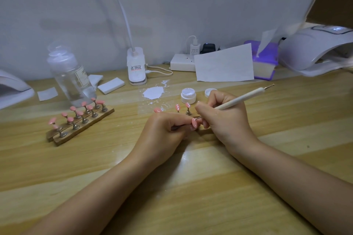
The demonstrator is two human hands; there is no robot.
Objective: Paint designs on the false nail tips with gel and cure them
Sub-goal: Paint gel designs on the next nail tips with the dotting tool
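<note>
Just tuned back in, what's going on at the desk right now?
A person is dotting a pink nail tip. The left hand pinches the tip's stand, and the right hand grips a dotting tool with its point at the tip. Two tips already dotted white stand just behind. The gel jar sits open, its lid beside it. Plain pink tips wait on the wooden rack to the left.

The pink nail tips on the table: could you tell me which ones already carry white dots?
The two standing tips just beyond the hands, in front of the open white jar; those on the wooden rack look plain pink.
</note>
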